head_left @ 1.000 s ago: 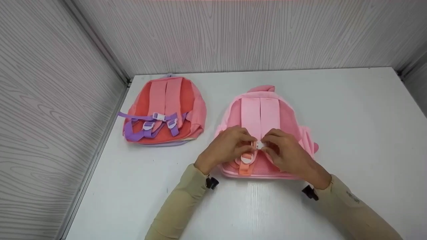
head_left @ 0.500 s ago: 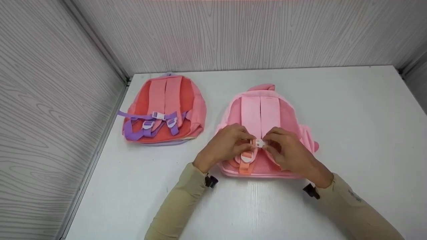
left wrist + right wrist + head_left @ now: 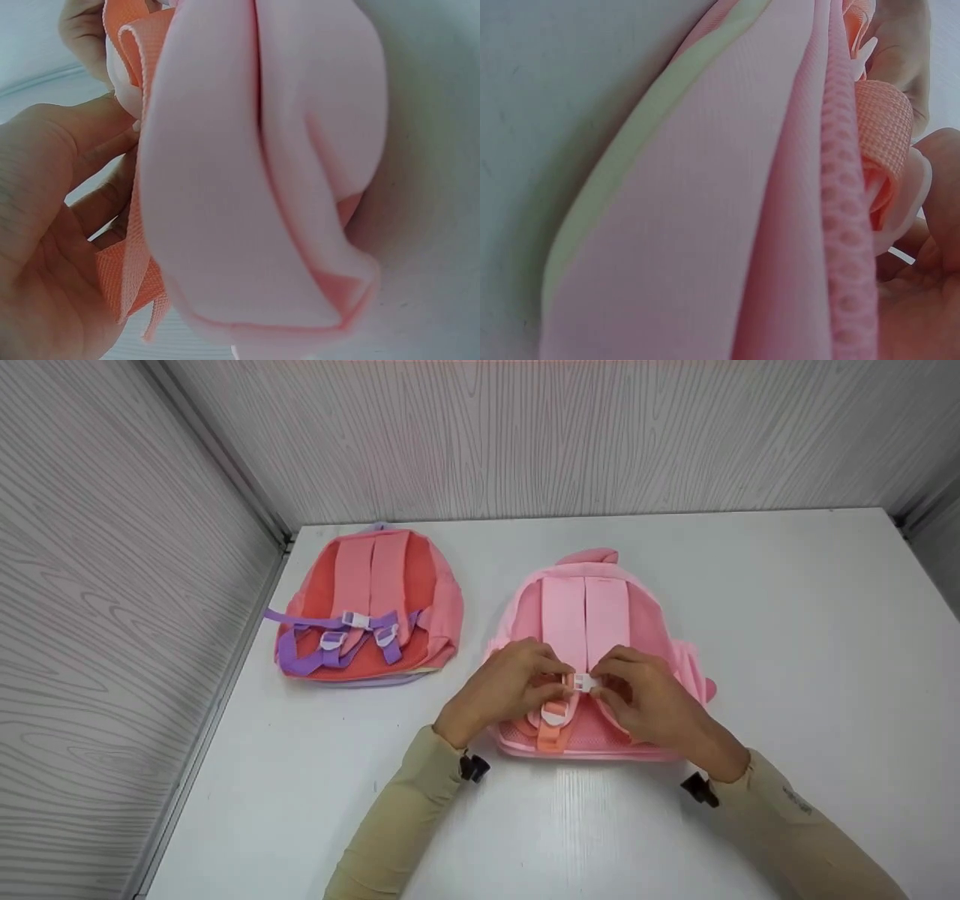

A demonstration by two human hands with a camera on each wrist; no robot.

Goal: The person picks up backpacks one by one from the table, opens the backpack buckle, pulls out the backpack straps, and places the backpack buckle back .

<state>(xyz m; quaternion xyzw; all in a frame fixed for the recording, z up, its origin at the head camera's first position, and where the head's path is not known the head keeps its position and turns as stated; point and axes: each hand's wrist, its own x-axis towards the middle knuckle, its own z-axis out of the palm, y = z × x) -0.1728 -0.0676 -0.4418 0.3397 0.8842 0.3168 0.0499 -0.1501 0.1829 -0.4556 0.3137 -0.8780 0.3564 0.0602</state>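
White buckle (image 3: 581,682) pinched from both ends

Left wrist view: the left hand (image 3: 52,217) is beside the pink backpack (image 3: 217,187), its fingertips reaching to a pale plastic part near the top edge. A fold of orange webbing (image 3: 120,281) hangs against the palm; it could snag on the fingers and drag at the grip if that hand pulled away.

Right wrist view: the right hand (image 3: 922,307) has its thumb against a translucent plastic piece (image 3: 919,195) where webbing loops through. Too much is hidden to tell which fitting this is.

Head view: the pink backpack lies straps-up on the counter (image 3: 787,622), with a coral backpack (image 3: 375,592) well apart on its left. Both hands grip the buckle over the shoulder straps, fingertips near one another. Whether its halves are fully locked cannot be told; if they sit askew, a tug might part them, and small smooth plastic may slip from a fingertip pinch. Compared with a second ago, more of the buckle shows between the fingers; both bags lie as they did.
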